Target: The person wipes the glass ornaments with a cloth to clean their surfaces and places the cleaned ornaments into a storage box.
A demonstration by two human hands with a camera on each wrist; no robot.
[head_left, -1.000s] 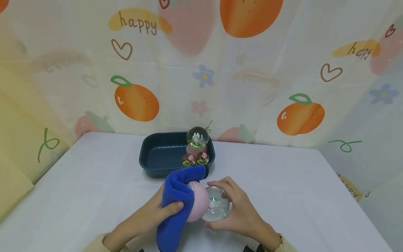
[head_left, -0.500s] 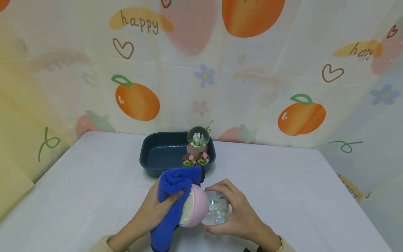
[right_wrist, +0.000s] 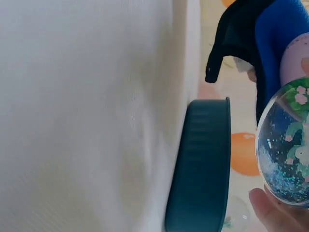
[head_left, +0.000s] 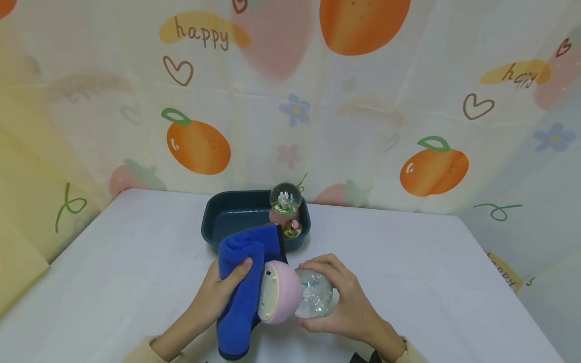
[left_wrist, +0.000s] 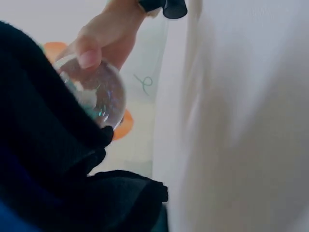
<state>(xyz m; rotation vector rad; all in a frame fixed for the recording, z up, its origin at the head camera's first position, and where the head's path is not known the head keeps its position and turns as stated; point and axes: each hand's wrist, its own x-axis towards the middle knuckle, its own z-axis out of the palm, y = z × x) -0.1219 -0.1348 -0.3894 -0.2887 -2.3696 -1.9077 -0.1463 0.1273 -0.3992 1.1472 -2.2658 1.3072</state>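
Observation:
A snow globe (head_left: 314, 292) with a pink base lies on its side in the air over the table, its pale underside turned to the left. My right hand (head_left: 341, 297) grips the clear glass ball between thumb and fingers. Glitter swirls inside it in the right wrist view, around a pale figure and pink flowers. My left hand (head_left: 224, 290) holds a blue cloth (head_left: 242, 297) with black edging, thumb across the front. The cloth sits right by the underside of the base. In the left wrist view the dark cloth (left_wrist: 58, 145) hides part of the glass ball (left_wrist: 108, 94).
Behind the hands stands a dark teal tray (head_left: 236, 222) on the white-covered table (head_left: 395, 262). At its right end are a larger snow globe (head_left: 285, 201) on a pink base and small globes (head_left: 292, 229), one mostly behind the cloth. A printed curtain (head_left: 354, 136) backs the table.
My left hand and the cloth have shifted left and up, uncovering the base's pale underside. The cloth now overlaps the tray's front and one small globe. My right hand stays nearly in place.

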